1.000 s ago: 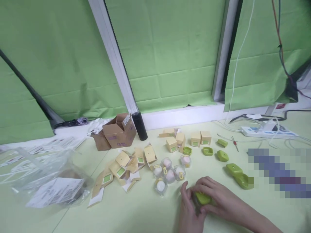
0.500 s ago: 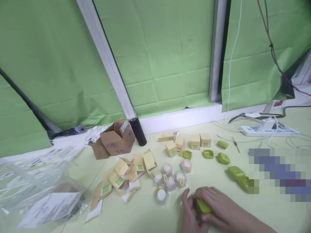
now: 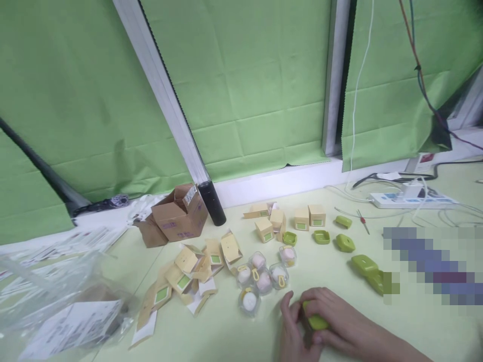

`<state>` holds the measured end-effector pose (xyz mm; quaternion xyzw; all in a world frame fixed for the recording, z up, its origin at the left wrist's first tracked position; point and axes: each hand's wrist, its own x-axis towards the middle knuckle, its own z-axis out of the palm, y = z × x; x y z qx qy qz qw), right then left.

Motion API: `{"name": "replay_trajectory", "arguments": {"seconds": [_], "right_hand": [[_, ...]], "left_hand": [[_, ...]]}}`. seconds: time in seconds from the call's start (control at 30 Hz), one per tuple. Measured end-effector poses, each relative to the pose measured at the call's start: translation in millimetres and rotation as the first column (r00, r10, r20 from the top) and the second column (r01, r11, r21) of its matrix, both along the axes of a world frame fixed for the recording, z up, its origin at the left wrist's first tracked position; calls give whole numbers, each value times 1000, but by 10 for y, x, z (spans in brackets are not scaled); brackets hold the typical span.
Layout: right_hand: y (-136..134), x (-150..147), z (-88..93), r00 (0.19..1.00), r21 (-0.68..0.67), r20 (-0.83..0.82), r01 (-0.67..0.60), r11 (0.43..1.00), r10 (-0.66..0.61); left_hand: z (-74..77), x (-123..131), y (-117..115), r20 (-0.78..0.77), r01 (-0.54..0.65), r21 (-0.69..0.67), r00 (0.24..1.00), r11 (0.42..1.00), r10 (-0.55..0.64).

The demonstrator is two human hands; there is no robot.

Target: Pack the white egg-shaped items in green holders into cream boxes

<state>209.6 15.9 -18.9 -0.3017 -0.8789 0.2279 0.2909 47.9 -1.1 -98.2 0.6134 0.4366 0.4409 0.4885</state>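
Note:
A green plastic piece [image 3: 316, 320] sits between my two hands near the bottom edge of the view. My right hand [image 3: 335, 315] wraps over it from the right, fingers curled on its top. My left hand [image 3: 292, 332] holds it from the left, with the index finger raised along its side. Just left of the hands are several clear round cases with pink or white contents, such as one case [image 3: 249, 301]. More green pieces lie to the right, among them a long one [image 3: 364, 265] and a smaller one [image 3: 345, 243].
Opened cream boxes [image 3: 184, 260] lie left of centre; upright boxes [image 3: 317, 215] stand behind. Further back are a cardboard box [image 3: 181, 216] and a black cylinder [image 3: 212, 203]. A plastic bag [image 3: 75, 317] is at left, a power strip [image 3: 415, 200] and red-handled tool [image 3: 363, 220] at right.
The view has shifted slightly. My fingers have moved a little on the green piece, and more of its top shows. Both hands still hold it.

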Motion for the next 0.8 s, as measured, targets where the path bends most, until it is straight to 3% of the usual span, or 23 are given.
{"name": "replay_trajectory", "arguments": {"seconds": [0.1,0.4,0.63,0.8], "right_hand": [[3,-14,15,995,-84,-16,-97,992,96],[-20,21,-227,987,-91,-160,3,996,-18],[-17,11,-196,993,-95,-121,-8,995,-4],[-21,36,-312,980,-92,-185,49,995,-65]], "left_hand": [[-26,-26,18,4,39,-16,999,999,-39],[-39,-10,5,3,26,-39,1000,999,-26],[8,-13,-24,-47,10,-127,999,992,-16],[37,5,-18,-34,-6,-116,999,993,2]]}}
